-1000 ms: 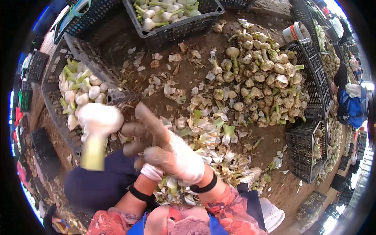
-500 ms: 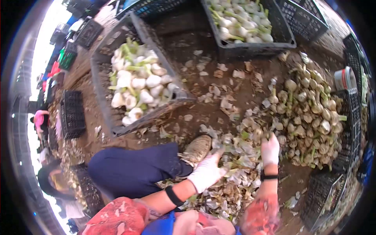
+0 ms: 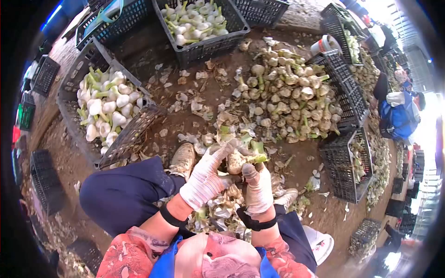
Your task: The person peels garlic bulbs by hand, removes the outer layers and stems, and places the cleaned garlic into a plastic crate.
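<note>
A garlic bulb [image 3: 236,162] with a short green stem is held between my two gloved hands, above a heap of loose peelings [image 3: 222,208]. My left hand [image 3: 206,178] has its fingers on the bulb's left side. On the other side, my right hand [image 3: 257,187] grips it near the stem with thumb and fingers. Beyond my hands lies a large pile of unpeeled garlic [image 3: 289,92]. Cleaner white bulbs [image 3: 109,105] fill part of the black crate [image 3: 74,125] at the left.
Another crate [image 3: 201,48] with white garlic stands at the top. Black crates [image 3: 343,162] border the pile at the right, near a white bucket [image 3: 326,44]. A person in blue [image 3: 399,116] sits at the far right. My shoe [image 3: 182,161] is beside my left hand.
The view has turned to the right. My hands have come together, and a garlic bulb now shows between them; before, they were apart over the peelings and at the pile's edge.
</note>
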Action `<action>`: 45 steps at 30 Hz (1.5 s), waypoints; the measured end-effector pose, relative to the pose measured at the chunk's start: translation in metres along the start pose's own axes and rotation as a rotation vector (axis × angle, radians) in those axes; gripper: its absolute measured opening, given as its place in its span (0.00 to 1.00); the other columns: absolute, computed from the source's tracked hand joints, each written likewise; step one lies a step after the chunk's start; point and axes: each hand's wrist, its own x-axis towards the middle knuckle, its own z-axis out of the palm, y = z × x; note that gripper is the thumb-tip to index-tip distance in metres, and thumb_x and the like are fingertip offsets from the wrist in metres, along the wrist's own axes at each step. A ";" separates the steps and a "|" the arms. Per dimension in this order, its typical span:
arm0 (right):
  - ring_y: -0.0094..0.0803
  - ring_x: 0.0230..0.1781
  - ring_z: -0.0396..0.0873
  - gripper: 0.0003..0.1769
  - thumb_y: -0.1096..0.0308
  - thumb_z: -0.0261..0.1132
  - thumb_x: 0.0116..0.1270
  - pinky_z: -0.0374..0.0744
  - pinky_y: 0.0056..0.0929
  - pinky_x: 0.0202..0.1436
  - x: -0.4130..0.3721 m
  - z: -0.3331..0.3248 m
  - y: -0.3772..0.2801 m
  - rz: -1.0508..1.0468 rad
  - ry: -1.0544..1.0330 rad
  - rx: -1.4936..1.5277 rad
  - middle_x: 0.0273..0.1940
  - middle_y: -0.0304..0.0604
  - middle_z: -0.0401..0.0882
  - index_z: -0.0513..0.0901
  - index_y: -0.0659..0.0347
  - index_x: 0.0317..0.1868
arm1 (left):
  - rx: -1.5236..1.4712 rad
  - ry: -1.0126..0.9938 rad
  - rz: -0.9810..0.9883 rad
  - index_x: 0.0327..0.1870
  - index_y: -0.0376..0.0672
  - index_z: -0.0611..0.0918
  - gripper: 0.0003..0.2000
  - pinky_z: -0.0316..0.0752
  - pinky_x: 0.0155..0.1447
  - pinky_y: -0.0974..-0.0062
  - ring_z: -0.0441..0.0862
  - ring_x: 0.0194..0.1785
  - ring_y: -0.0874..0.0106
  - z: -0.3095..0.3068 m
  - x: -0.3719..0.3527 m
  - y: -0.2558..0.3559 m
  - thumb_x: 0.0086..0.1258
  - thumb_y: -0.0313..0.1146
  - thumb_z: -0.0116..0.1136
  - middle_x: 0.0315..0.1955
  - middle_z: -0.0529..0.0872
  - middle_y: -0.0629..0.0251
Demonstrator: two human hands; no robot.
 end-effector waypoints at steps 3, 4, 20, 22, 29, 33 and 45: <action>0.34 0.55 0.82 0.42 0.50 0.78 0.60 0.83 0.33 0.58 -0.015 0.001 -0.014 0.024 -0.004 0.119 0.57 0.45 0.81 0.73 0.65 0.66 | 0.060 -0.019 0.167 0.72 0.45 0.72 0.44 0.70 0.71 0.66 0.76 0.66 0.59 -0.003 -0.007 0.013 0.49 0.25 0.81 0.63 0.78 0.56; 0.33 0.54 0.83 0.41 0.51 0.78 0.60 0.83 0.32 0.57 -0.019 0.003 -0.020 0.026 -0.017 0.117 0.56 0.44 0.81 0.73 0.66 0.66 | -0.025 -0.046 0.106 0.72 0.45 0.72 0.43 0.70 0.71 0.66 0.76 0.66 0.59 -0.003 -0.009 0.015 0.50 0.24 0.80 0.63 0.78 0.56; 0.19 0.39 0.79 0.10 0.74 0.61 0.70 0.78 0.21 0.43 -0.038 -0.004 -0.018 -0.126 0.126 -0.243 0.42 0.36 0.83 0.82 0.63 0.50 | -0.746 -0.186 -0.492 0.67 0.35 0.75 0.28 0.80 0.44 0.75 0.83 0.41 0.75 -0.011 -0.020 0.043 0.72 0.43 0.65 0.42 0.86 0.64; 0.20 0.40 0.80 0.10 0.76 0.60 0.70 0.79 0.21 0.47 -0.037 -0.004 -0.018 -0.147 0.159 -0.250 0.45 0.38 0.83 0.82 0.63 0.50 | -0.709 -0.132 -0.437 0.72 0.36 0.69 0.34 0.80 0.59 0.73 0.82 0.55 0.73 -0.002 -0.020 0.044 0.68 0.37 0.71 0.53 0.85 0.62; 0.24 0.34 0.82 0.09 0.72 0.59 0.72 0.82 0.26 0.31 -0.037 -0.003 -0.023 -0.021 0.185 -0.105 0.36 0.40 0.85 0.81 0.65 0.49 | -0.781 -0.325 -0.486 0.68 0.36 0.76 0.36 0.76 0.65 0.73 0.82 0.59 0.72 -0.020 -0.018 0.069 0.56 0.29 0.78 0.57 0.85 0.63; 0.40 0.57 0.80 0.27 0.68 0.66 0.65 0.78 0.32 0.60 0.005 -0.089 0.077 -0.028 0.136 -0.764 0.55 0.56 0.80 0.74 0.72 0.62 | -0.852 -0.358 -0.401 0.70 0.38 0.73 0.43 0.75 0.67 0.71 0.81 0.61 0.72 -0.013 -0.020 0.077 0.50 0.32 0.83 0.58 0.84 0.63; 0.30 0.62 0.76 0.28 0.78 0.61 0.70 0.73 0.30 0.68 -0.050 -0.013 -0.018 -0.051 0.121 -0.120 0.62 0.46 0.77 0.70 0.67 0.70 | 0.285 -0.118 0.116 0.61 0.40 0.82 0.26 0.77 0.55 0.69 0.84 0.48 0.63 -0.003 -0.016 0.060 0.60 0.34 0.74 0.44 0.85 0.58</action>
